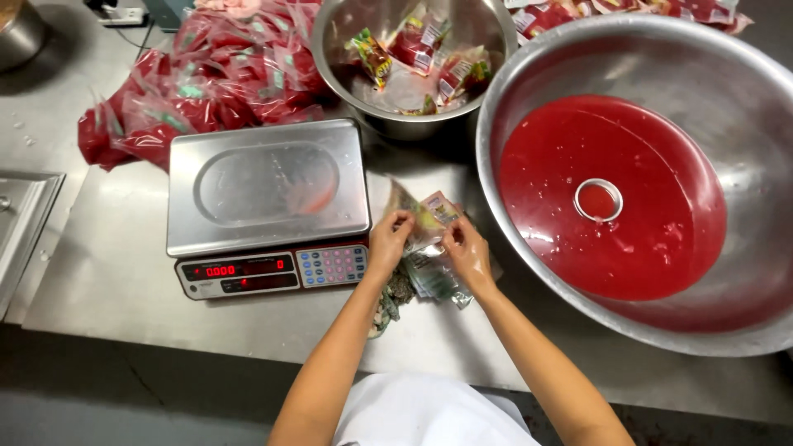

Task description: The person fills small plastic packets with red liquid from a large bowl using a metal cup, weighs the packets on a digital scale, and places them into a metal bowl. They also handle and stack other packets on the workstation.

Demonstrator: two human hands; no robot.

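Note:
My left hand point(388, 244) and my right hand point(465, 248) both pinch the top of an empty clear printed pouch point(425, 216) just right of a digital scale point(266, 202). More empty pouches point(429, 279) lie in a small stack under my hands on the steel table point(107, 272). The scale's steel pan is bare and its red display is lit. A large steel basin point(743, 91) to the right holds red liquid point(661, 239) with a small metal cup point(598, 199) sitting in it.
A smaller steel bowl point(339, 78) behind the scale holds several filled printed pouches. A pile of filled red bags point(206, 78) lies at the back left. A steel tray edge point(21, 219) shows at the far left, a pot at the top left corner.

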